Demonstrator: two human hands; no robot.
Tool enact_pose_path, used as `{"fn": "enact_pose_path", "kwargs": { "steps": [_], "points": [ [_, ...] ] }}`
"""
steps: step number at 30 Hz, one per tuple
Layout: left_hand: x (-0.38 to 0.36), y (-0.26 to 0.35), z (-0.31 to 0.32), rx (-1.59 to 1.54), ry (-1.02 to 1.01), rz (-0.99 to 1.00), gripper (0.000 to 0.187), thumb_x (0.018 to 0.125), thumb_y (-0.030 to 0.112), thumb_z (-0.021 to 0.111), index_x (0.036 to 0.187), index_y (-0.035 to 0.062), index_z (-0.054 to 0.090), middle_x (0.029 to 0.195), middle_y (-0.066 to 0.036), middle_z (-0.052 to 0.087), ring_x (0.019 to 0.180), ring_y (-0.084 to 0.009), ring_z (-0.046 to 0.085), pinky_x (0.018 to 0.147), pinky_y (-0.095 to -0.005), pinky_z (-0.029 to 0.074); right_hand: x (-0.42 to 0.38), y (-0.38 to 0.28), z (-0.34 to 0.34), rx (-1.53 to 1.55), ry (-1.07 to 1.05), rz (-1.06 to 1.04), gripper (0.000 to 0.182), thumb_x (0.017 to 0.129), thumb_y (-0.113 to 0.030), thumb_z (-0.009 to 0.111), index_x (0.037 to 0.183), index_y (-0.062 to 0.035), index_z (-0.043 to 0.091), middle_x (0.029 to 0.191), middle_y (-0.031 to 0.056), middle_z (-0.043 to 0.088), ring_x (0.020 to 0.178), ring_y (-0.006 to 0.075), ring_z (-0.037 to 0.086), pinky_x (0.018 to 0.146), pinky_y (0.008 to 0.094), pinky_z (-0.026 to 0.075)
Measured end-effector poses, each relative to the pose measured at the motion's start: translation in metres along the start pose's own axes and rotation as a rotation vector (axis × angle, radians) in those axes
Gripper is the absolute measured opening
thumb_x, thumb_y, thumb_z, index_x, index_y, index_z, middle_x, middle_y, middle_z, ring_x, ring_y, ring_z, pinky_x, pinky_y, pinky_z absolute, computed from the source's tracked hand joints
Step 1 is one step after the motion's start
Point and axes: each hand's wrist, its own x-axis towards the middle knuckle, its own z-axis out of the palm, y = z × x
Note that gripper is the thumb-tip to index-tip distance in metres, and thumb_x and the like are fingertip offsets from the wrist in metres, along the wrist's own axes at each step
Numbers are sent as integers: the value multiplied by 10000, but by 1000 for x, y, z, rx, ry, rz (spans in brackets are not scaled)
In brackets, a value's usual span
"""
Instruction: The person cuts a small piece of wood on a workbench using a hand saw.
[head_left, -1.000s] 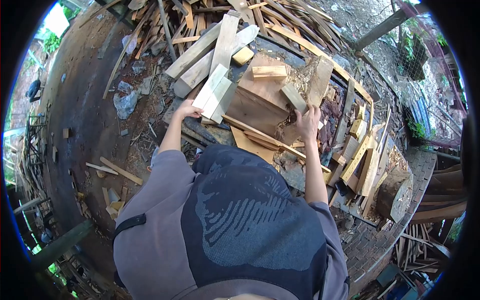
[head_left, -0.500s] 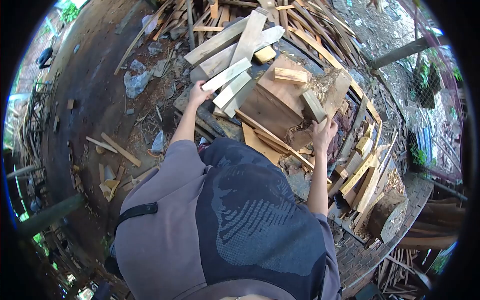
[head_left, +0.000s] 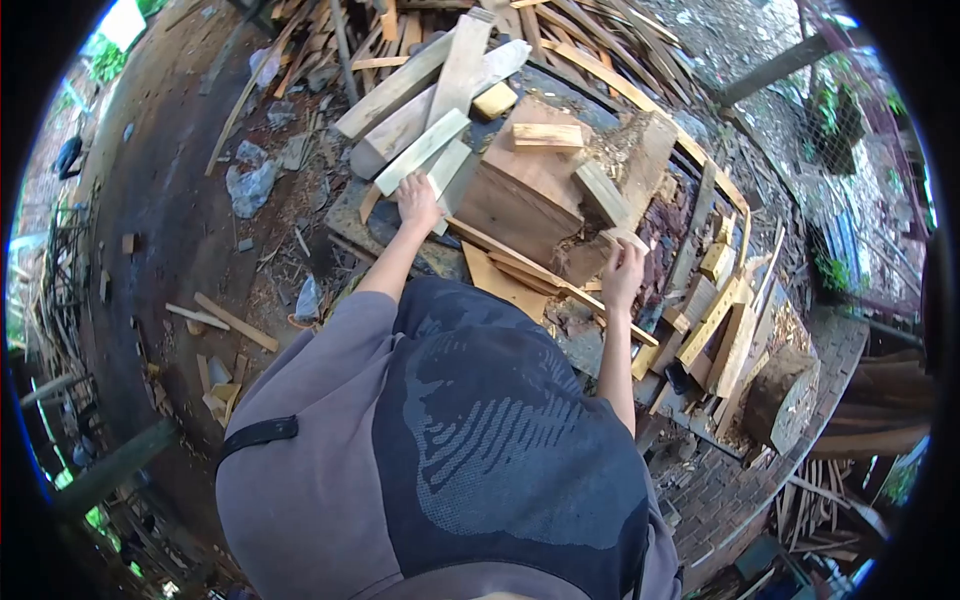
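Note:
My left hand (head_left: 418,205) lies over the lower ends of two pale boards, with its fingers slightly apart on the wood. The upper pale board (head_left: 425,150) slants up to the right, and the lower pale board (head_left: 449,168) lies beside it. My right hand (head_left: 623,278) pinches a small light wood piece (head_left: 625,239) at the edge of the big wooden block (head_left: 520,195). Just above that hand, a greyish block (head_left: 602,193) rests at a slant. A short yellowish block (head_left: 547,137) sits on top of the big block.
Long planks (head_left: 465,65) lie beyond the pale boards. Cut strips and blocks (head_left: 712,320) are heaped at the right, near a round log (head_left: 782,398). Thin strips (head_left: 510,262) lie in front of the big block. Plastic bags (head_left: 252,185) and scraps litter the ground at left.
My left hand has shifted from the upper board's end onto the two boards. My right hand has moved off the greyish block's end and now pinches the small piece. The view has shifted slightly.

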Motion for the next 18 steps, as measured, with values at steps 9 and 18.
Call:
{"fn": "enact_pose_path", "kwargs": {
  "steps": [9, 18],
  "points": [
    [18, -2, 9, -236, -232, -85, 708, 636, 209, 847, 1138, -26, 407, 1086, -262, 607, 1035, -367, 609, 860, -438, 511, 37, -25, 5, -107, 74, -164, 486, 815, -179, 664, 1248, -40, 492, 1248, 213, 473, 1191, 369, 434, 1007, 443, 355],
    [42, -21, 15, -290, -375, -137, 603, 509, 326, 892, 962, -17, 690, 1006, -195, 679, 955, -294, 658, 833, -365, 522, 53, -31, 20, -174, -48, -171, 590, 803, -212, 678, 1315, -67, 424, 1296, 186, 435, 1224, 365, 396, 1021, 460, 330]
  ]
}}
